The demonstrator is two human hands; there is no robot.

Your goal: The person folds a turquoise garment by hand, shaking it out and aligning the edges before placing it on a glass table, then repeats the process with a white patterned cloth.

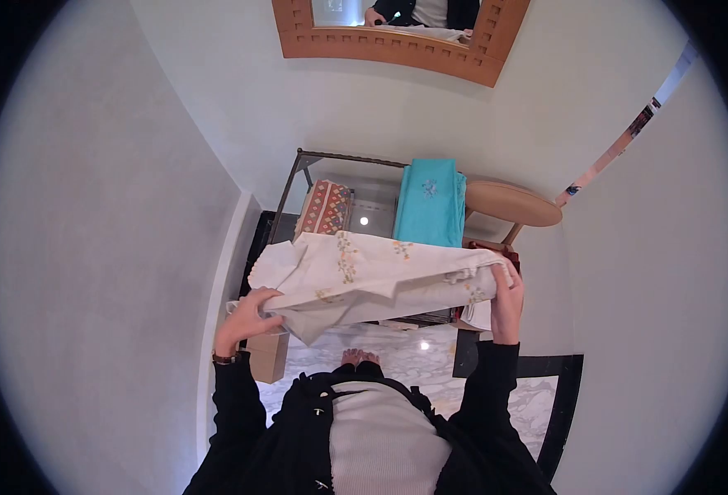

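A white cloth with small yellow and green embroidered flowers (372, 268) stretches in loose folds between my two hands. My left hand (247, 320) grips its left end, thumb on the near side. At the right end, my right hand (506, 301) has its fingers wrapped round the bunched edge. The cloth hangs above the near part of a glass-topped table (372, 191) and hides much of it. Behind the cloth lie a folded turquoise cloth (430, 202) with a blue flower motif and a folded red patterned cloth (327, 208).
A round-backed tan chair (512, 203) stands right of the table. A cardboard box (268, 356) sits on the marble floor near my left forearm. A wood-framed mirror (388, 41) hangs on the wall ahead. Walls close in on the left and right.
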